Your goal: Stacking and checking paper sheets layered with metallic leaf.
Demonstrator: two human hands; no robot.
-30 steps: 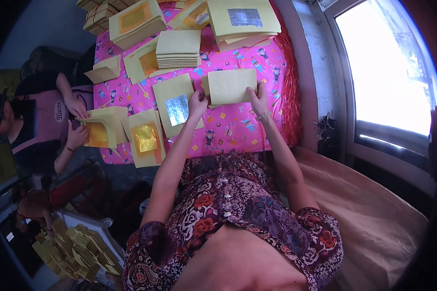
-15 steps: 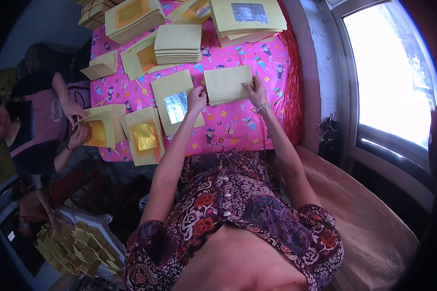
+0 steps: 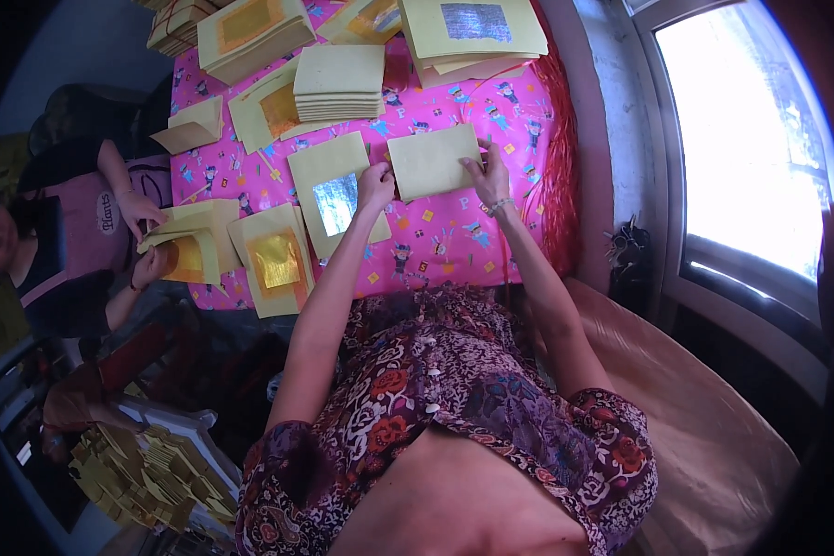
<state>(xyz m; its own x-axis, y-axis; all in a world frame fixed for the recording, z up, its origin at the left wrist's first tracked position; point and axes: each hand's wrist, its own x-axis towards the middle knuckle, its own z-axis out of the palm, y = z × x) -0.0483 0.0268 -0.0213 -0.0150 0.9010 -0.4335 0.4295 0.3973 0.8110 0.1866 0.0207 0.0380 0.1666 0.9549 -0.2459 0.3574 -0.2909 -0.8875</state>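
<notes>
Right hand (image 3: 487,178) pinching one folded paper (image 3: 435,162) by its right edge, thumb on top; left hand (image 3: 375,188) curled at its left edge (grip itself too small to tell). Folded paper over the pink tabletop (image 3: 435,264), just right of one silver-patched sheet (image 3: 335,199). Beyond, one neat paper stack (image 3: 340,69) and one taller silver-topped stack (image 3: 475,26). Gold patches, five in view, one on a sheet (image 3: 219,246) at a co-worker's two hands (image 3: 145,264). Lettering on one purple apron (image 3: 76,222); single letters scattered across the pink print.
</notes>
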